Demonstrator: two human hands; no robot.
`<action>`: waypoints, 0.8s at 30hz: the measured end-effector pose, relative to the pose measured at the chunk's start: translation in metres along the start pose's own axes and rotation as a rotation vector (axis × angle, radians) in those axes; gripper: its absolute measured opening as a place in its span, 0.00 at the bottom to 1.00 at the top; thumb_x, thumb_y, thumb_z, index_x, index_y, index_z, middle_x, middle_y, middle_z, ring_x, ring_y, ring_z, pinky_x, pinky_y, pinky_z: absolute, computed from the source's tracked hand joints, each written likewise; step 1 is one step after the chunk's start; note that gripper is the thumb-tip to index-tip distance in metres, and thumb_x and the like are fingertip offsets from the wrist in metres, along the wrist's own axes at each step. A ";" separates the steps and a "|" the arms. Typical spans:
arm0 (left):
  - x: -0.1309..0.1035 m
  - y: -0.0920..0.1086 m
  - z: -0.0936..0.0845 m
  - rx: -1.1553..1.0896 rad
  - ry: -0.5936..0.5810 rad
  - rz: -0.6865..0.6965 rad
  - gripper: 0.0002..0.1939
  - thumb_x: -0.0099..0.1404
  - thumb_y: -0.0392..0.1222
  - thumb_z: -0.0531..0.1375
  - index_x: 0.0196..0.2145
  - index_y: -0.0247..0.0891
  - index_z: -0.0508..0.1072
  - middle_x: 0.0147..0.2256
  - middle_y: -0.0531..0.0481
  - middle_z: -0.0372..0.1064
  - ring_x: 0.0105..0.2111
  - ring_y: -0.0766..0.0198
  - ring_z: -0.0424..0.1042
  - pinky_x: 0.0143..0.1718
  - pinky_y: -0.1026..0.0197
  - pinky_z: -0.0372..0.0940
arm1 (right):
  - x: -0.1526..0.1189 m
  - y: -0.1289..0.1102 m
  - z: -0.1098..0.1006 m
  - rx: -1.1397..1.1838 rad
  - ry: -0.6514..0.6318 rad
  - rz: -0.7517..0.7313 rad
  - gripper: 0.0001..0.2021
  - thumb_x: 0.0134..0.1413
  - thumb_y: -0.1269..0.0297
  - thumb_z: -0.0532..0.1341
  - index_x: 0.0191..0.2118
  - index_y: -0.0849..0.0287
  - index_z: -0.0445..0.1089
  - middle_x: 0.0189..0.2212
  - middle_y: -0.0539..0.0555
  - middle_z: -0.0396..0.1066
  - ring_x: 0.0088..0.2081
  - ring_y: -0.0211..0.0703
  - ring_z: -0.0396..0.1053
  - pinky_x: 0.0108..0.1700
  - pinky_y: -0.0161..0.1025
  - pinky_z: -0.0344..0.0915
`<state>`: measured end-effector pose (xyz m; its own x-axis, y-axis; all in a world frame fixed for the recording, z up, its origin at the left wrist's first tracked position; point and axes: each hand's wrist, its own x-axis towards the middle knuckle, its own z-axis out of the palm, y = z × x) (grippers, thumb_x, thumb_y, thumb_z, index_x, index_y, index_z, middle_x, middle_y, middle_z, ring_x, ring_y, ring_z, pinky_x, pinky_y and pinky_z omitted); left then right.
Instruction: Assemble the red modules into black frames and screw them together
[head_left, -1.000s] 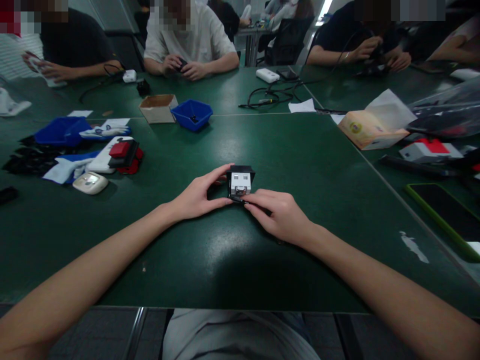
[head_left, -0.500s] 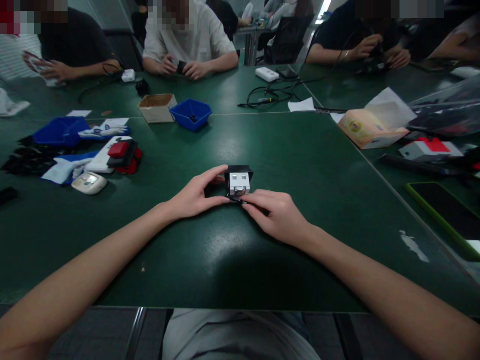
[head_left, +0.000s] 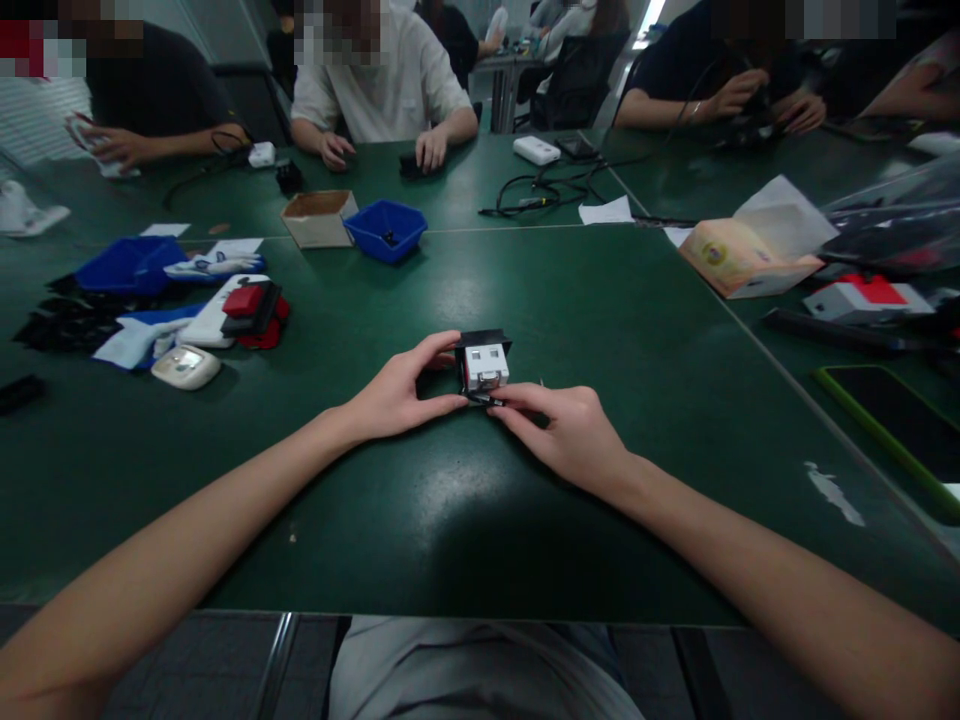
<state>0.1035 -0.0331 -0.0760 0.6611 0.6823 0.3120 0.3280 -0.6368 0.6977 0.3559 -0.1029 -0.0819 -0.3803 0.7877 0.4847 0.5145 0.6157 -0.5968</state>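
Near the middle of the table stands a small black-and-white device. It has a white block with two square openings and a metal clip, in a black casing. From the left side, my left hand grips the black casing between thumb and fingers. At the lower right of the device, my right hand pinches a thin black piece with a light tip, perhaps a cable end or strap. The fingertips partly hide that piece.
Gloves, a blue tray, a red-and-black part and a white rounded object lie left. Ahead are a cardboard box and a blue bin. A phone lies right. Co-workers sit opposite.
The view has shifted slightly, so most things appear a little to the right. My grip looks much the same. A co-worker opposite has lowered a black object to the table.
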 end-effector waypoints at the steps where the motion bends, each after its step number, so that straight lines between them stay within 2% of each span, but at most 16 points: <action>1: 0.000 0.000 0.001 0.005 0.011 0.001 0.39 0.64 0.49 0.69 0.67 0.42 0.59 0.61 0.36 0.69 0.55 0.49 0.75 0.58 0.45 0.71 | 0.000 0.000 0.000 0.016 0.006 0.019 0.08 0.64 0.69 0.64 0.47 0.58 0.77 0.40 0.53 0.83 0.35 0.43 0.82 0.39 0.38 0.79; 5: 0.000 0.002 0.006 0.023 0.042 -0.003 0.38 0.64 0.49 0.69 0.66 0.41 0.60 0.59 0.37 0.70 0.53 0.50 0.77 0.56 0.47 0.73 | 0.000 0.001 -0.002 0.038 0.018 0.032 0.08 0.64 0.69 0.65 0.47 0.59 0.76 0.37 0.53 0.83 0.34 0.42 0.82 0.37 0.36 0.78; 9: 0.001 0.003 0.008 0.041 0.058 -0.002 0.38 0.64 0.48 0.69 0.66 0.39 0.59 0.59 0.36 0.69 0.52 0.51 0.77 0.55 0.48 0.73 | 0.000 0.001 -0.004 -0.025 0.019 0.012 0.08 0.63 0.69 0.65 0.47 0.59 0.77 0.39 0.55 0.83 0.35 0.44 0.82 0.39 0.39 0.79; 15: 0.001 0.003 0.010 0.059 0.069 0.006 0.38 0.64 0.48 0.69 0.65 0.40 0.59 0.59 0.36 0.69 0.51 0.51 0.77 0.54 0.48 0.73 | -0.001 0.003 -0.007 0.040 0.053 0.080 0.08 0.62 0.65 0.66 0.46 0.58 0.76 0.38 0.55 0.82 0.36 0.46 0.82 0.39 0.40 0.80; 21: 0.002 0.005 0.011 0.068 0.079 0.025 0.37 0.63 0.47 0.69 0.65 0.40 0.59 0.59 0.36 0.69 0.50 0.51 0.77 0.53 0.48 0.74 | 0.004 0.009 -0.011 -0.003 0.056 0.132 0.16 0.60 0.61 0.68 0.51 0.59 0.72 0.39 0.56 0.80 0.36 0.47 0.79 0.37 0.42 0.78; 24: 0.002 0.006 0.012 0.078 0.080 0.019 0.38 0.63 0.47 0.69 0.65 0.38 0.59 0.58 0.36 0.69 0.50 0.51 0.77 0.53 0.49 0.74 | 0.005 0.010 -0.012 0.001 0.025 0.108 0.10 0.61 0.63 0.67 0.47 0.59 0.74 0.36 0.55 0.80 0.34 0.45 0.78 0.36 0.41 0.76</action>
<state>0.1149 -0.0398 -0.0787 0.6123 0.6947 0.3774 0.3697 -0.6735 0.6401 0.3681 -0.0927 -0.0776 -0.3035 0.8484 0.4337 0.5507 0.5276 -0.6468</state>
